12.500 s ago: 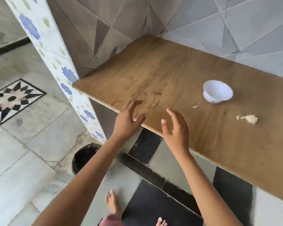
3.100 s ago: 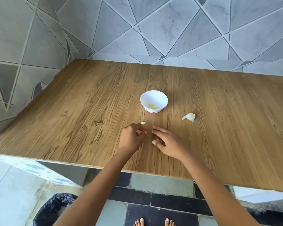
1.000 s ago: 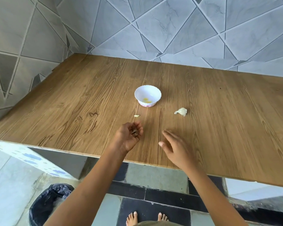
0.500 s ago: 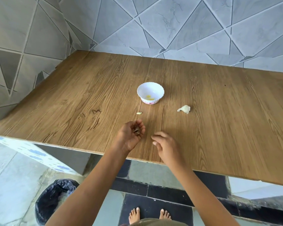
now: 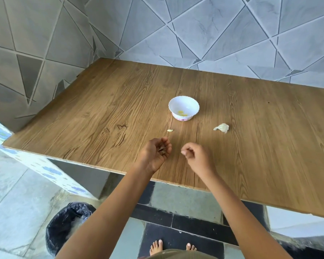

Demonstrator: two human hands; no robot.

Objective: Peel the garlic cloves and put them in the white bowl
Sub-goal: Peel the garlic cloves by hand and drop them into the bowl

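The left grip (image 5: 158,152), palm up just below frame centre, cups dark peel scraps (image 5: 162,149) in curled fingers. The right grip (image 5: 194,157) beside it is curled, thumb to forefinger; I cannot tell whether it pinches anything. A small garlic clove (image 5: 170,130) lies on the surface (image 5: 101,118) just above the left grip, with the white bowl (image 5: 192,106) further up. This looks like gathering peel, so it seems best to keep the palm level and drop each scrap deep inside it.
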